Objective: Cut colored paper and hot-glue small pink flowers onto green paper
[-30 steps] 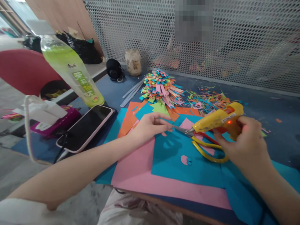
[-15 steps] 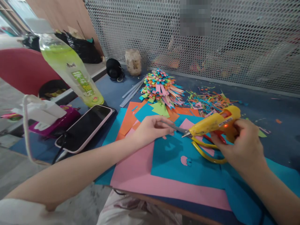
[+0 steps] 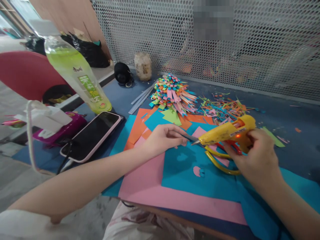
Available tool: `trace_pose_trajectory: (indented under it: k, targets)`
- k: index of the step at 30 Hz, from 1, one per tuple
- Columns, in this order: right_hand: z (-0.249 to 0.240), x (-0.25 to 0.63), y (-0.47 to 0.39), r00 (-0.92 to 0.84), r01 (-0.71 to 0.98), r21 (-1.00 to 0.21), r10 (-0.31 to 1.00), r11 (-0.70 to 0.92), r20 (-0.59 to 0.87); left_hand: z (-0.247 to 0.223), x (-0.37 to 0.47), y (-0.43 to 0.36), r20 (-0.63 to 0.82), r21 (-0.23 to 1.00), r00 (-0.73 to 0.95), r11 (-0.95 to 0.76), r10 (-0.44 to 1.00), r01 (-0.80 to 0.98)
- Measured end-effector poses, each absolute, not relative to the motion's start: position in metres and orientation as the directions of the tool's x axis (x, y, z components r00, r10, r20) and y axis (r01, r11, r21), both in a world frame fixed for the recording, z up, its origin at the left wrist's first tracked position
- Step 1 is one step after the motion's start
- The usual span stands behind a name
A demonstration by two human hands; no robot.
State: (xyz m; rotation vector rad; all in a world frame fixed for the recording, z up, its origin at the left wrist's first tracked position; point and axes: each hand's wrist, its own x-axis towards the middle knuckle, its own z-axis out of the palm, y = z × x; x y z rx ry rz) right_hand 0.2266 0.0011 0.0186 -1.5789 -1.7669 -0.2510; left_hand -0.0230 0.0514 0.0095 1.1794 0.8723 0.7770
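My right hand (image 3: 260, 156) is wrapped round the handle of a yellow hot glue gun (image 3: 225, 130), which has a small orange light lit. Its metal nozzle points left, just short of my left fingertips. My left hand (image 3: 168, 139) is closed in a pinch above the blue paper (image 3: 180, 175); whatever it holds is too small or hidden to make out. Scissors with yellow and red handles (image 3: 220, 166) lie beneath the glue gun, their blades reaching toward my left fingers. A small pink and blue paper cutout (image 3: 197, 171) rests on the blue sheet.
Behind the sheets stands a cone of colourful paper strips (image 3: 172, 95), with paper scraps (image 3: 223, 108) to its right and clear glue sticks (image 3: 142, 98) to its left. A phone (image 3: 92, 136), a green drink bottle (image 3: 80, 73) and a jar (image 3: 143, 66) stand or lie leftward. Perforated metal panel (image 3: 262, 50) behind.
The glue gun in my right hand has shifted slightly left, bringing its nozzle nearer my left fingers. My left hand has barely moved. The cutout lies where it was.
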Motion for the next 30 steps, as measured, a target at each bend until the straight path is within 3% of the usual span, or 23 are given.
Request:
trace_pose_trajectory:
  k: [30]
  targets:
    - [0.0167,0.2269,0.0032,-0.088,0.924,-0.227,0.748,0.308,0.658,0.0080,-0.0225,0.0525,-0.152,0.971,0.478,0.220,0.865,-0.089]
